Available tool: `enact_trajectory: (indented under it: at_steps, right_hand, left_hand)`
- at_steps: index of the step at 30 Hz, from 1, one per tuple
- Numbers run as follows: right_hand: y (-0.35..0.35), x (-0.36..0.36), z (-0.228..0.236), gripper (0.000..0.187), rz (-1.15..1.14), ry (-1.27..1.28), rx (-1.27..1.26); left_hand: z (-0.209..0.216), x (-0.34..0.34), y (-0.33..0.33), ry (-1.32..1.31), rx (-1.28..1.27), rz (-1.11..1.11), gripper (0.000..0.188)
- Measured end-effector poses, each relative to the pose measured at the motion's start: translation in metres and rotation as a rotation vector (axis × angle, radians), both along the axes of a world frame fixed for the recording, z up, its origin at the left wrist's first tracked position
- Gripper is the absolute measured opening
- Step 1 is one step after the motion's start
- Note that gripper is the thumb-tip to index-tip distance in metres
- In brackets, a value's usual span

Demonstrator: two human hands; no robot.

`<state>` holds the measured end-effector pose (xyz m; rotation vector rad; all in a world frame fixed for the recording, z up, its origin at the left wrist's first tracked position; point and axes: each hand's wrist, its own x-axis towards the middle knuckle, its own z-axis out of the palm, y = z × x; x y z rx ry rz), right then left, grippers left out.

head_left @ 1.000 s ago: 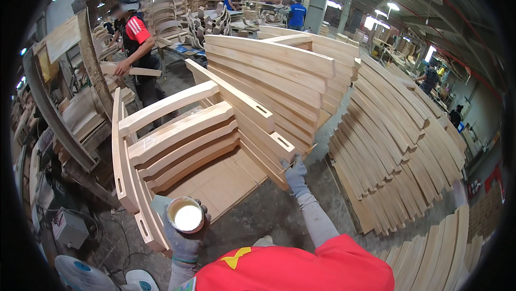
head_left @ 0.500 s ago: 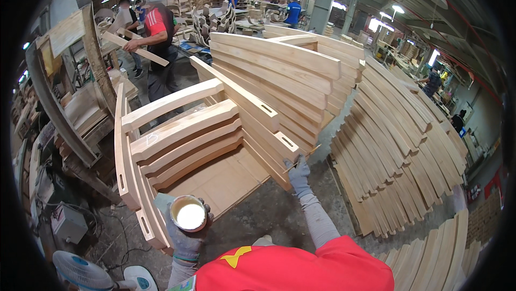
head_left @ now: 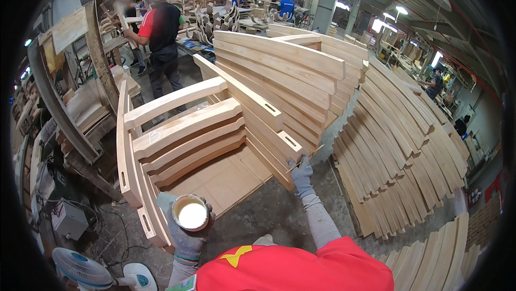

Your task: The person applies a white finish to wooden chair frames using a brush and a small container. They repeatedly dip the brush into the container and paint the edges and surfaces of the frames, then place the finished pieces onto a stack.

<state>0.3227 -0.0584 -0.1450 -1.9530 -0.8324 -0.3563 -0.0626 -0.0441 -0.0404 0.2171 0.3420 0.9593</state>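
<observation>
My gloved left hand (head_left: 186, 241) is wrapped round a round cup (head_left: 190, 212) filled with white liquid, beside the left rail of a wooden frame. Gloved too, my right hand (head_left: 302, 174) pinches a thin wooden stick (head_left: 313, 154) at the near end of the right rail. That rail (head_left: 265, 109) has a slotted, mortised end (head_left: 290, 141) right beside the hand. Curved cross slats (head_left: 188, 129) join the rails in a stack of similar frames, and a pencil mark shows on one slat. Whether my right fingers touch the rail I cannot tell.
Stacks of curved wooden pieces (head_left: 376, 146) stand to the right, with more frames (head_left: 279, 59) behind. At lower left are a fan (head_left: 80, 267) and a grey box with cables (head_left: 70, 220). A co-worker in red and black (head_left: 161, 33) stands at the far left, holding wood.
The co-worker at the far left has turned away and swung the boards upright. My hands keep nearly the same place at the frame, holding the cup and the stick; the view has shifted slightly.
</observation>
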Motion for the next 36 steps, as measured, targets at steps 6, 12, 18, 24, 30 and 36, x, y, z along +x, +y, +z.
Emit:
enact_trajectory:
  at_steps: [6, 12, 18, 24, 30, 36]
  right_hand:
    - [0.001, 0.000, 0.001, 0.057, 0.004, 0.049, -0.041]
    - [0.000, 0.003, -0.003, 0.053, -0.037, -0.033, -0.003]
    - [-0.004, -0.011, 0.019, 0.057, 0.110, 0.156, -0.019]
    - [-0.010, -0.015, 0.031, 0.055, 0.090, 0.161, -0.029]
    - [-0.009, -0.010, 0.024, 0.059, 0.084, 0.132, -0.005]
    - [-0.005, -0.006, 0.015, 0.060, 0.098, 0.067, 0.040]
  left_hand:
    - [-0.008, -0.003, 0.001, -0.055, -0.025, -0.007, 0.059]
    - [-0.017, -0.004, 0.003, -0.019, 0.042, 0.016, 0.058]
    - [-0.013, -0.004, -0.001, -0.007, 0.018, 0.015, 0.057]
    - [0.002, 0.002, -0.007, 0.012, -0.033, 0.029, 0.055]
    - [0.003, 0.004, -0.009, 0.037, 0.007, 0.032, 0.055]
    - [-0.009, 0.002, -0.006, 0.066, 0.022, 0.034, 0.055]
